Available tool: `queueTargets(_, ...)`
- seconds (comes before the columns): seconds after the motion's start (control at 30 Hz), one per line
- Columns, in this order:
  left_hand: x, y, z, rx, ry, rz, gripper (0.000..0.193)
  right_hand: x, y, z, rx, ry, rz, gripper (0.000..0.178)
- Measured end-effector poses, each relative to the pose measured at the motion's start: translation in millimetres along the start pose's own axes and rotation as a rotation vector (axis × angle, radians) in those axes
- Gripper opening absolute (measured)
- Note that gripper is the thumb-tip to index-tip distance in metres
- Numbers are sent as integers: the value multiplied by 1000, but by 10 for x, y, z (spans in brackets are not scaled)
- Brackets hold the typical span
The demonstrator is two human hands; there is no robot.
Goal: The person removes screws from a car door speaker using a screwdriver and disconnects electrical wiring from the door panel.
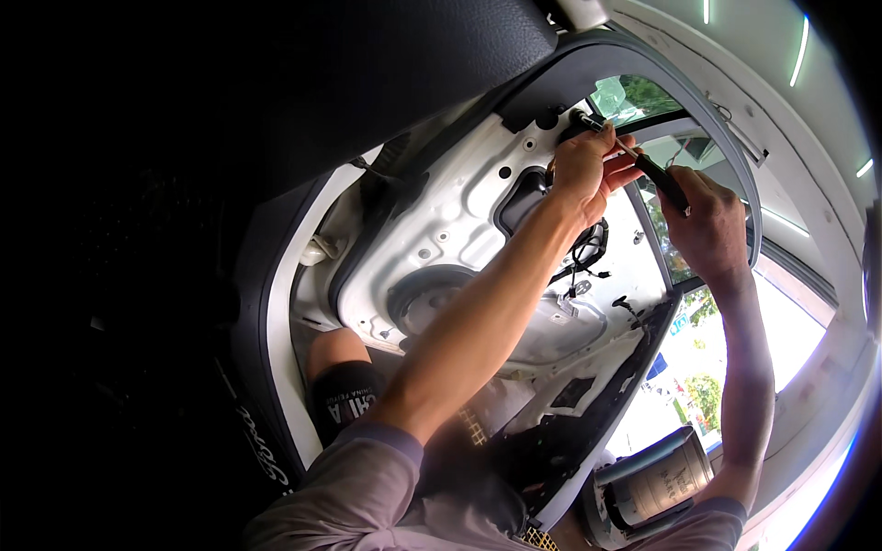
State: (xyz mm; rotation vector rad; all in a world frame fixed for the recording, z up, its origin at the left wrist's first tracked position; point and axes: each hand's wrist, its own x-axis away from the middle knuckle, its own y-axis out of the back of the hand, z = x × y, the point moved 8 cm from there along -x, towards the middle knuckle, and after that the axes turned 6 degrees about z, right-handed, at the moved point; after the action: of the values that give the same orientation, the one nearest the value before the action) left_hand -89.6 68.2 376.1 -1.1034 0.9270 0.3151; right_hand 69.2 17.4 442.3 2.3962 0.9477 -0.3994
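My right hand (706,219) is closed around the black handle of a hand driver (661,182). A slim metal shaft runs from the handle up and left to a dark, silver-banded tip at the upper corner of a stripped car door (473,207). At that end my left hand (586,167) has thumb and forefinger closed about the shaft, its other fingers loosely curled. What the tip meets at the door corner is too small to make out. Below my left wrist, a bundle of black wiring (588,246) hangs from the white inner door panel.
The window frame (749,156) arches above both hands. A dark trim part (441,46) juts in from the upper left. Near the bottom right stands a cylindrical container with a tan label (666,477). My bare knee (337,352) is beside the door's lower edge.
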Motion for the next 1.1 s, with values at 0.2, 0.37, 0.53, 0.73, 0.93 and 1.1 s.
queueTargets(0.2,-14,-46,12,-3,-19,-34,18,-12,26,103,286,178,12,13)
queueTargets(0.37,36,-143,155,122,44,4,22,-133,45,299,451,382,45,12)
queueTargets(0.53,-42,-331,175,280,-33,115,25,-189,-31,-109,-84,-86,134,13)
queueTargets(0.73,-157,-291,240,258,-40,-33,21,128,-478,-425,-1347,-847,366,22)
queueTargets(0.93,-102,-218,300,247,-14,-183,17,185,-452,-395,-1142,-792,404,7)
queueTargets(1.1,-110,-196,276,255,-36,-172,16,-70,-109,-153,192,219,149,8)
